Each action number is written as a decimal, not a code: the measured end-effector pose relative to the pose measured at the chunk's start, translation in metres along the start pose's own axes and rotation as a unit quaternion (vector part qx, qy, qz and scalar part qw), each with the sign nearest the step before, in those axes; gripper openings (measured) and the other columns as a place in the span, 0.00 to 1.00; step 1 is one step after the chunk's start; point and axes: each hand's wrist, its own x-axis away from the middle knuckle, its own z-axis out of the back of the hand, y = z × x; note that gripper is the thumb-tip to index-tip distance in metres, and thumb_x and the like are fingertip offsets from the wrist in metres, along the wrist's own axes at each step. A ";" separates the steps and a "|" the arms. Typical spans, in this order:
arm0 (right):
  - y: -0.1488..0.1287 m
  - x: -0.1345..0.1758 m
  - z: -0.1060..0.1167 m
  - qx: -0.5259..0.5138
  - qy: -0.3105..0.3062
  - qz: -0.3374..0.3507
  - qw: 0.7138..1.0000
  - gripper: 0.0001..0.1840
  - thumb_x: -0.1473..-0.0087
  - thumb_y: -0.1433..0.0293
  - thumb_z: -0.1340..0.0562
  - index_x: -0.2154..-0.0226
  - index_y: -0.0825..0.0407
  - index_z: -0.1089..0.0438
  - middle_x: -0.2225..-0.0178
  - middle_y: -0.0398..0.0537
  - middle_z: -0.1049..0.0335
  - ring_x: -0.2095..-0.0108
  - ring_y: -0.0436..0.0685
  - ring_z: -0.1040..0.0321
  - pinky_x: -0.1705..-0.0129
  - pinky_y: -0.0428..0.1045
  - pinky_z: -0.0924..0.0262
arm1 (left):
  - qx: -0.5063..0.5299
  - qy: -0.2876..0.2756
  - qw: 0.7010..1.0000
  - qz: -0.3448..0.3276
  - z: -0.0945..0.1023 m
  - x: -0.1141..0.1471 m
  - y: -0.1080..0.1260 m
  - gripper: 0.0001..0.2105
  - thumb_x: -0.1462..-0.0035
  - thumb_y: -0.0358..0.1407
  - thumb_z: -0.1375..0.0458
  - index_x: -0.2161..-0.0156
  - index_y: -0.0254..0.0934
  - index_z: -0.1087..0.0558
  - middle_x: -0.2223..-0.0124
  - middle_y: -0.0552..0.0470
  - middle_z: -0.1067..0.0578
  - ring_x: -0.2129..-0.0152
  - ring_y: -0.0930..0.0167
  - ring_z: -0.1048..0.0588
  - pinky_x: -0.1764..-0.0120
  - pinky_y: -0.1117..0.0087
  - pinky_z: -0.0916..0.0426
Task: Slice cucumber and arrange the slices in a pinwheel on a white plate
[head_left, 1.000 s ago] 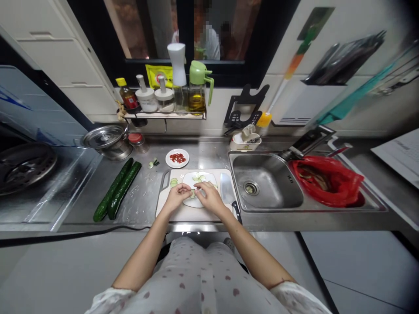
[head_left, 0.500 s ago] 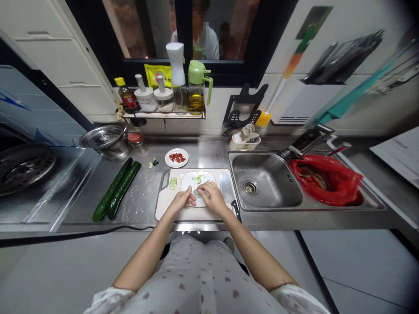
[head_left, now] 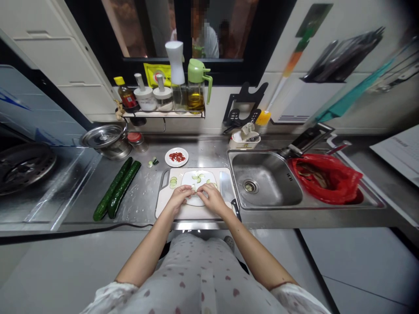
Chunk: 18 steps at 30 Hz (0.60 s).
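Both hands meet over a white square plate (head_left: 187, 178) on a pale cutting board (head_left: 186, 213). My left hand (head_left: 178, 197) pinches one side of a thin cucumber slice (head_left: 194, 188), partly covered by the fingers. Fingertips of my right hand (head_left: 211, 198) close on the slice's other side. Several curved cucumber pieces (head_left: 197, 177) lie at the plate's far side. A few overlapping round cucumber slices (head_left: 173, 182) rest on the board, left of the plate. To the right lies a kitchen knife (head_left: 225, 185), its black handle towards me.
Two whole cucumbers (head_left: 123, 188) lie left of the board. Behind it stands a small plate of chopped red pieces (head_left: 176, 157). A sink (head_left: 266, 181) and a red plastic bag (head_left: 337, 174) are on the right. A lidded pot (head_left: 108, 141) and red-lidded jar (head_left: 136, 141) stand back left.
My left hand has moved up and right, its spread fingers closing on the cucumber slice beside my right fingertips. The slice has risen slightly off the plate.
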 end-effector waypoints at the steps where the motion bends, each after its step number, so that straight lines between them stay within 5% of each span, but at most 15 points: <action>1: 0.001 0.000 -0.001 -0.004 -0.004 -0.005 1.000 0.05 0.40 0.69 0.42 0.67 0.50 0.31 0.66 0.47 0.29 0.61 0.56 0.37 0.55 0.51 0.45 | -0.002 -0.002 1.000 -0.004 0.000 0.000 0.000 0.19 0.67 0.38 0.32 0.66 0.34 0.30 0.75 0.57 0.29 0.81 0.80 0.35 0.82 0.79 0.52; 12: 0.006 -0.002 -0.001 -0.017 -0.080 -0.076 0.994 0.05 0.43 0.73 0.42 0.68 0.52 0.31 0.72 0.43 0.29 0.69 0.52 0.35 0.65 0.45 0.47 | -0.040 -0.027 0.996 -0.077 0.001 -0.013 -0.013 0.17 0.67 0.37 0.33 0.69 0.35 0.31 0.76 0.57 0.28 0.78 0.77 0.31 0.70 0.75 0.38; 18: 0.015 0.002 -0.012 0.030 -0.128 -0.110 0.985 0.07 0.44 0.74 0.43 0.67 0.53 0.28 0.72 0.44 0.28 0.70 0.52 0.34 0.68 0.44 0.49 | -0.156 -0.028 0.982 -0.098 0.007 -0.027 -0.034 0.18 0.63 0.36 0.36 0.63 0.34 0.29 0.76 0.59 0.28 0.79 0.77 0.32 0.71 0.76 0.39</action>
